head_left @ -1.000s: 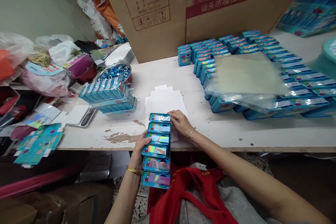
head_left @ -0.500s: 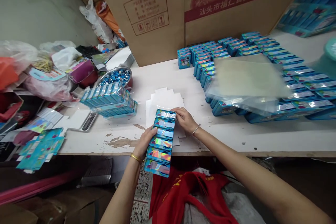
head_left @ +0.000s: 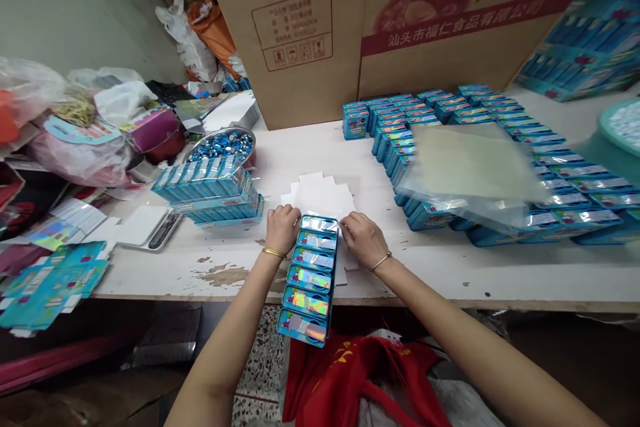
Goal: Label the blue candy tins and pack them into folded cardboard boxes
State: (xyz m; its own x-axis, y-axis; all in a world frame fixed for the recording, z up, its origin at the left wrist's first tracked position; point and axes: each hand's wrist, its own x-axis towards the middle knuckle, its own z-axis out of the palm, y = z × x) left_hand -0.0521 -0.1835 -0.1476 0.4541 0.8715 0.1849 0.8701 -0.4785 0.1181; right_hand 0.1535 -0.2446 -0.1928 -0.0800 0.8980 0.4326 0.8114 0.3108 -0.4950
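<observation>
Grey-green wall (head_left: 85, 7) fills the far left corner, and a large brown carton (head_left: 310, 93) with red print stands along the back of a worn white worktop (head_left: 430, 273); at the front edge, in the middle, a row of six blue boxes (head_left: 309, 277) points away from the person, its far end over white card sheets (head_left: 320, 193) and its near end reaching past the edge in view; the left hand (head_left: 283, 227) is at the far left corner of the row, fingers curled in; the right hand (head_left: 364, 239) is at the far right corner, fingers bent and drawn together; I cannot tell whether either hand pinches something thin or merely touches the row; to the right, many blue boxes (head_left: 395, 137) stand in close ranks, with translucent plastic sheets (head_left: 473, 160) lying on top, and a teal tub (head_left: 617, 143) sits beyond; to the left, a film-wrapped block of boxes (head_left: 205, 180) stands just in front of a metal bowl (head_left: 253, 157) of shiny blue pieces (head_left: 225, 145); farther left are a white scale (head_left: 143, 223), flattened blue cartons (head_left: 55, 283) and heaped plastic bags (head_left: 85, 153).
</observation>
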